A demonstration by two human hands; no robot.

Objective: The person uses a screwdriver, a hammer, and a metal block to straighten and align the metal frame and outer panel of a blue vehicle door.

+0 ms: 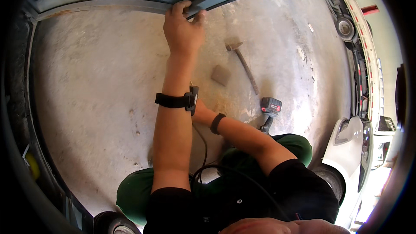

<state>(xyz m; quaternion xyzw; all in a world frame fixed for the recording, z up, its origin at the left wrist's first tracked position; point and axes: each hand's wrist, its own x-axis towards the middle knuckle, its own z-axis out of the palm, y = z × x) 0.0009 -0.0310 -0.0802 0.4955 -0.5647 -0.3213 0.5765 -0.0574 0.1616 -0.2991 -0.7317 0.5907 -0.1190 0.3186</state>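
At the top, my left hand (pixel 184 32) grips the lower edge of a blue-grey metal frame (pixel 212 2), with the thumb and fingers on either side of a corner joint. My left arm reaches straight up, with a black strap (pixel 173 101) and a small dark device at the wrist. My right hand (pixel 199 112) lies mostly behind the left forearm. Its fingers, and anything in them, are hidden. A black band (pixel 217 123) circles the right wrist. Beside the left forearm hangs a thin dark cable (pixel 203 147).
On the concrete floor (pixel 99 82) lie a hammer (pixel 246 67), a flat brownish block (pixel 221 75) and a cordless power tool (pixel 271 106) by my right knee. A pale vehicle panel (pixel 344 147) and a long trailer-like frame (pixel 364 52) stand right. A dark metal frame (pixel 37 117) runs along the left.
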